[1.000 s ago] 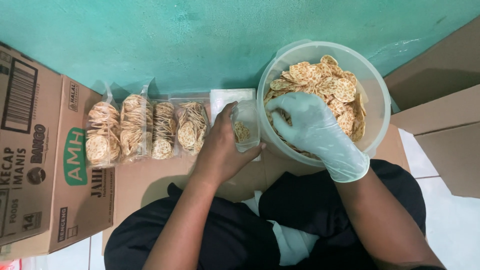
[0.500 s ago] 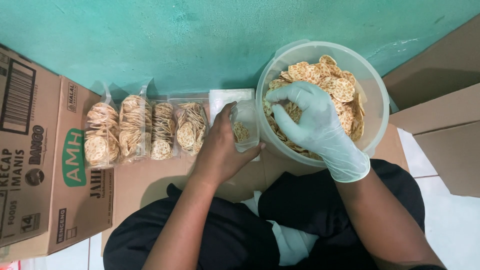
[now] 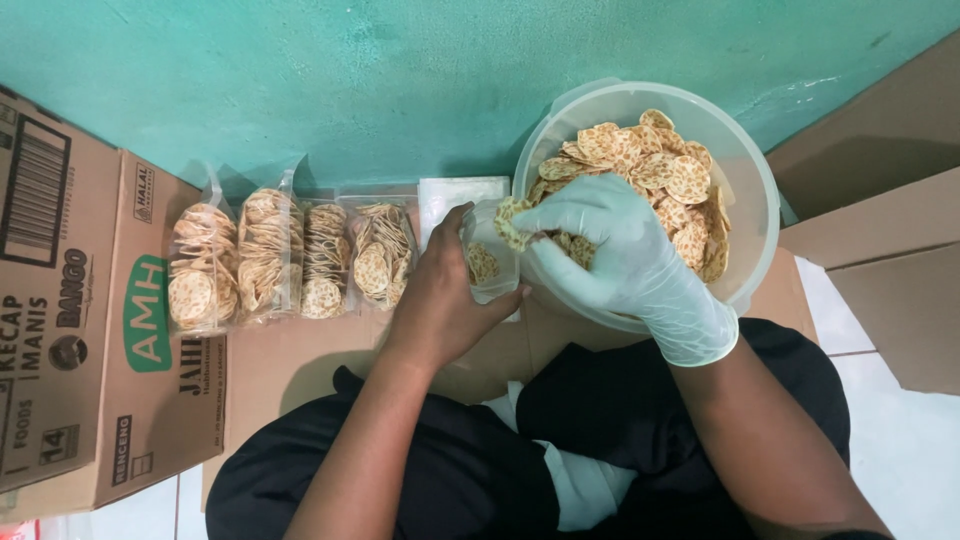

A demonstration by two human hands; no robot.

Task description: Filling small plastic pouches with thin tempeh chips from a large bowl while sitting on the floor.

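Upright, bag [image 3: 490, 262] mouth toward bowl [image 3: 745, 170].

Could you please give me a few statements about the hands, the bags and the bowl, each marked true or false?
1. The right hand wears a pale glove. True.
2. The left hand is gloved too. False: it is bare.
3. The left hand holds a small clear bag open beside the bowl. True.
4. The bowl is empty. False: it holds many round crackers.
5. Four filled bags stand in a row by the green wall. True.
6. The right hand rests on the cardboard box. False: it holds crackers at the small bag's mouth.
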